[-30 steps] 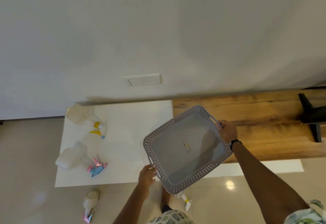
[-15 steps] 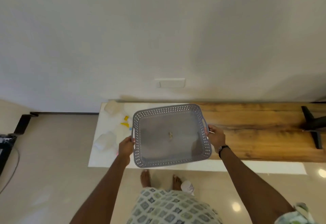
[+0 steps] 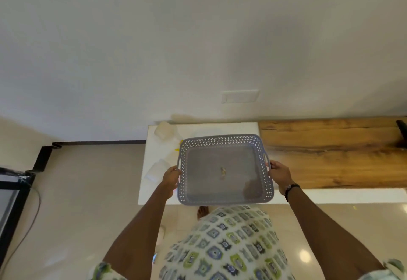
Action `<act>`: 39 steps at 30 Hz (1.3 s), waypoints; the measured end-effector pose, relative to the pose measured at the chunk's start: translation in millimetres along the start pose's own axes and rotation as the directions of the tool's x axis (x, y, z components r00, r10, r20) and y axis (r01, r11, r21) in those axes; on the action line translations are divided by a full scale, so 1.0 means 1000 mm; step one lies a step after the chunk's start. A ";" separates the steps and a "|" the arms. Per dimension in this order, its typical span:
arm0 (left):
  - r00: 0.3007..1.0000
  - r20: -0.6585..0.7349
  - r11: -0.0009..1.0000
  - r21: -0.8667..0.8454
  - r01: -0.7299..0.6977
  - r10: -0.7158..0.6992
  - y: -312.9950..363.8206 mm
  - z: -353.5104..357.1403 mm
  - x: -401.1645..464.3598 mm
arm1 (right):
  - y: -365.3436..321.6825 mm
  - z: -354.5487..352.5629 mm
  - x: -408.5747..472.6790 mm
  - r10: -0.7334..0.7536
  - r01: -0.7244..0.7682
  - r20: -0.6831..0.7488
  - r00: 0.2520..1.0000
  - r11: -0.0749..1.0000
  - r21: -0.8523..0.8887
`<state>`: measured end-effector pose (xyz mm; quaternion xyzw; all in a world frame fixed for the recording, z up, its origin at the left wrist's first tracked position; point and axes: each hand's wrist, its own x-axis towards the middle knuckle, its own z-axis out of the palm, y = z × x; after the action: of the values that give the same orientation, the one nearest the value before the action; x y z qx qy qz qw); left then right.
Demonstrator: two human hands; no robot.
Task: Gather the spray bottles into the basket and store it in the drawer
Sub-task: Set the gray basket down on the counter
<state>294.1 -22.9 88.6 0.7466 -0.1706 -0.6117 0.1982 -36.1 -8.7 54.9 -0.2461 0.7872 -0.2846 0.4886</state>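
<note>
I hold a grey perforated basket (image 3: pixel 222 142) level in front of me, above a low white table (image 3: pixel 220 127). My left hand (image 3: pixel 170 177) grips its left handle and my right hand (image 3: pixel 279 172) grips its right handle. Only a small scrap lies in the basket. Two translucent white spray bottles lie on the table left of the basket: one (image 3: pixel 165 131) at the back corner, one (image 3: pixel 156 169) nearer me, both partly hidden by the basket. Another bottle (image 3: pixel 160 234) lies on the floor beside my left forearm.
A wooden slab (image 3: pixel 334 152) runs along the wall to the right of the white table. A black metal frame (image 3: pixel 13 193) with a cable stands at the far left. Pale floor tiles surround my bare foot (image 3: pixel 202 211). No drawer can be made out.
The basket has turned from tilted to level and square in both hands. My view has shifted right and back, so the table and bottles now sit further left behind the basket.
</note>
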 end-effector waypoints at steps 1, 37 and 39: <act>1.000 0.001 1.000 0.009 0.012 -0.012 -0.001 0.000 0.003 | 0.003 0.003 0.000 0.019 -0.019 0.016 1.000 1.000 0.003; 0.807 -0.232 0.736 0.594 -0.324 0.542 -0.020 0.041 0.219 | 0.030 0.102 0.175 -0.306 0.310 0.089 0.948 0.821 -0.480; 0.783 -0.189 0.665 0.662 -0.344 0.593 -0.024 0.039 0.222 | 0.036 0.102 0.176 -0.349 0.341 0.085 0.933 0.785 -0.517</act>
<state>298.7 -116.4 -118.1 0.8037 -0.5006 -0.2908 0.1376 -17.9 -120.6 -117.3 -0.5069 0.7800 -0.1458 0.3368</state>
